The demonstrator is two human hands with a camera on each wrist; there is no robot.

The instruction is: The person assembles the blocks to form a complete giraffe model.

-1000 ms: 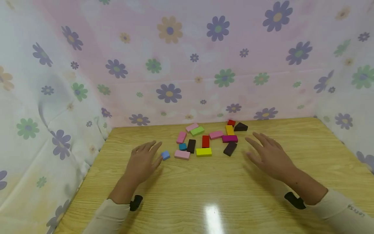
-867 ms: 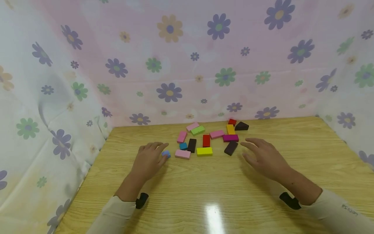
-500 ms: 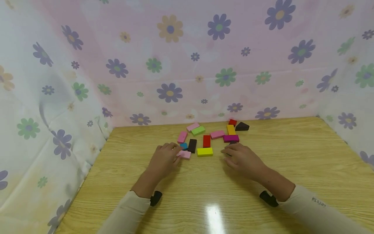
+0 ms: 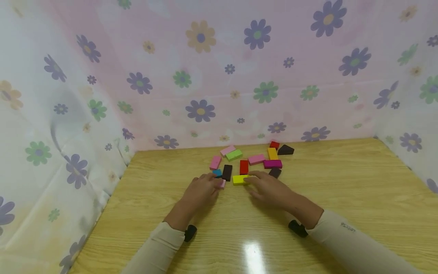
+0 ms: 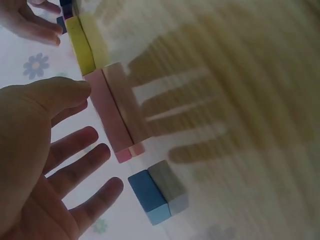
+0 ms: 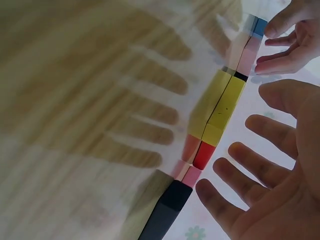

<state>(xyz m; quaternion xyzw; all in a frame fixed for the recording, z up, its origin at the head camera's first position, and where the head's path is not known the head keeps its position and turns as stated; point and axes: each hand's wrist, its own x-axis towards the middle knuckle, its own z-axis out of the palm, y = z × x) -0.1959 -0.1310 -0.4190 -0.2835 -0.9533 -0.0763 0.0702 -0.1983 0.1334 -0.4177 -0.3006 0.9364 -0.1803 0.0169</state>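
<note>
Both hands I'm watching stand wide, fingers spread and loosely straight, with nothing held in either. On the left hand (image 4: 200,190), the thumb lies just beside a pink block (image 5: 107,110); I can't tell whether they touch. The right hand (image 4: 272,190) is at the right end of a yellow block (image 4: 239,180), its fingertips overlapping that end in my head view, and contact there is also unclear to me.

By the left little finger I have a blue block (image 5: 146,190). Beyond the left fingertips sit a teal block (image 4: 217,173) and a dark block (image 4: 227,172). A red block (image 4: 243,167) stands just behind the yellow one, and a second dark block (image 4: 275,173) shows partly behind the right hand.

Farther off I see a magenta block (image 4: 272,164), an orange block (image 4: 272,153) and a light green block (image 4: 234,154). All rest on a wood-grain table (image 4: 236,224), with flowered cloth (image 4: 222,85) behind.
</note>
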